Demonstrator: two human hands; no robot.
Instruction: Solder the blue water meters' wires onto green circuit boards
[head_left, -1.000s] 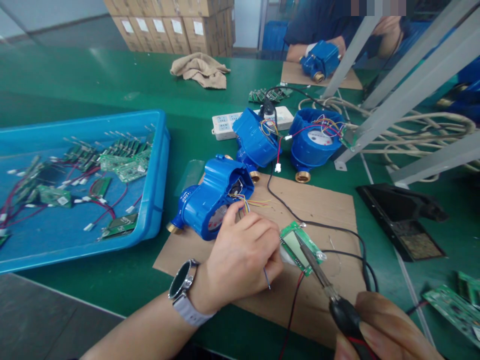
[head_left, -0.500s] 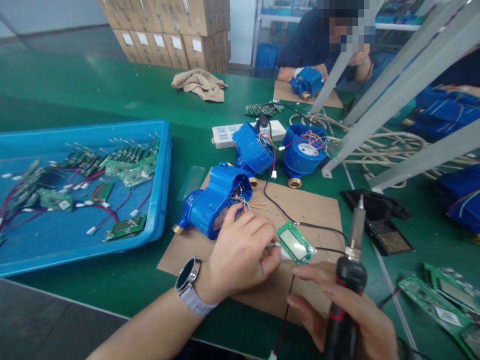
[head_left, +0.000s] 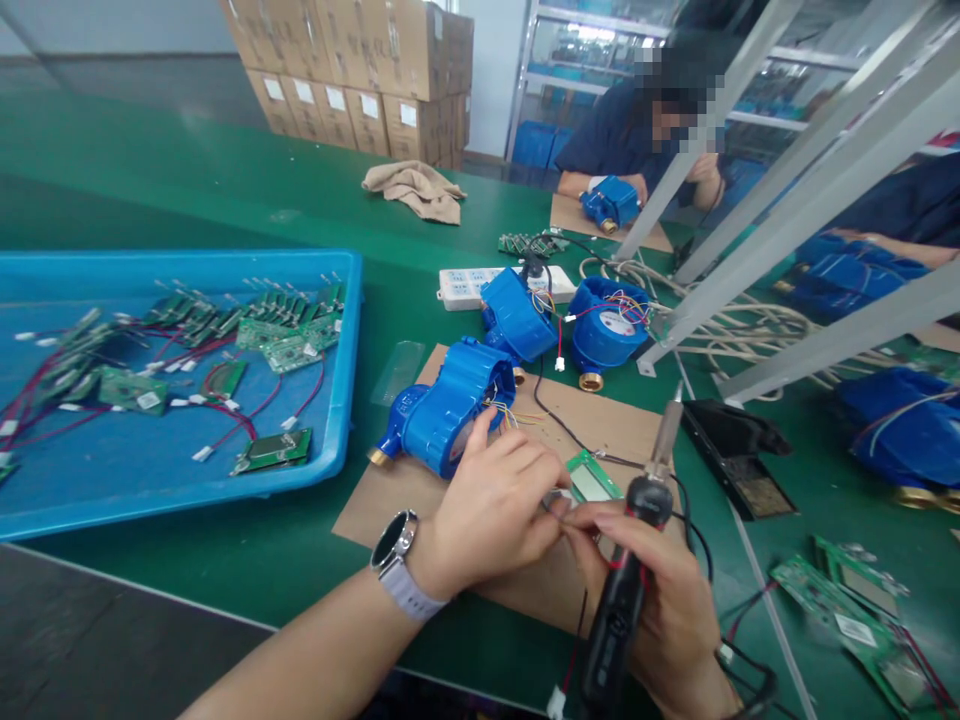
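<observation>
My left hand (head_left: 504,505), with a watch on the wrist, is closed in a pinch on a thin wire (head_left: 553,498); most of the wire is hidden by the fingers. A green circuit board (head_left: 595,478) with a display lies just beyond the fingertips. My right hand (head_left: 660,590) is wrapped round a soldering iron (head_left: 626,590), its tip pointing up and away. The right thumb and forefinger meet at the left fingertips. Beside my left hand a blue water meter (head_left: 457,400) lies tilted, its thin coloured wires (head_left: 514,415) sticking out near the left forefinger.
A blue tray (head_left: 352,370) of wired circuit boards stands at left. Beyond the cardboard sheet (head_left: 405,500) are two blue meters (head_left: 521,318) and a power strip (head_left: 461,288). The iron's stand (head_left: 739,455), metal posts (head_left: 840,310) and more boards (head_left: 847,610) are at right. A co-worker (head_left: 615,140) sits opposite.
My right hand has moved left with the soldering iron, and its thumb and forefinger have come together at my left fingertips. The view has shifted slightly.
</observation>
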